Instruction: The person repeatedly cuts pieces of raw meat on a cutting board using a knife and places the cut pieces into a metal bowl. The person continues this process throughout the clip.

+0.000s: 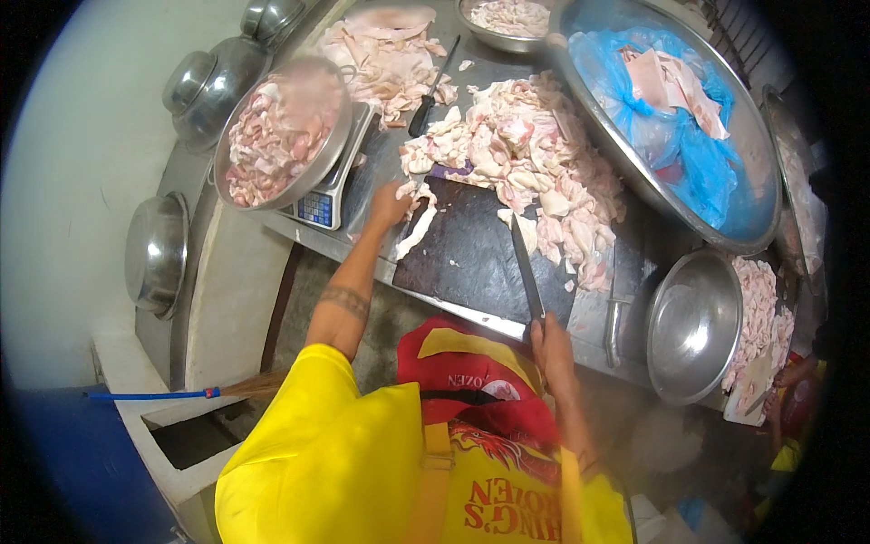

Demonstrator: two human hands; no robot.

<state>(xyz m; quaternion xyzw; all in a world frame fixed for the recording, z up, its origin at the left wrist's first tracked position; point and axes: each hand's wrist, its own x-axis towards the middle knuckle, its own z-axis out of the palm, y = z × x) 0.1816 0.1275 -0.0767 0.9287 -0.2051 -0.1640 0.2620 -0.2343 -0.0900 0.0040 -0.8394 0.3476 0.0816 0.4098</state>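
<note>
My right hand (551, 349) grips the dark handle of a long knife (526, 267). The blade points away from me over the black cutting board (462, 249), its tip beside a small pale piece of skin at the board's far edge. At the board's left edge, my left hand (391, 204) has its fingers closed at the upper end of a pale strip of raw skin (418, 227); the fingertips are partly hidden. Just beyond the board lies a large heap of pale pink raw skin and fat pieces (535, 145), spilling down its right side.
A full metal bowl (343, 109) sits on a scale (319, 208) at left. A second knife (421, 116) lies by more skin pieces. At right are a large basin with blue plastic bags (761, 190), an empty metal bowl (693, 326) and another person's hand (793, 372).
</note>
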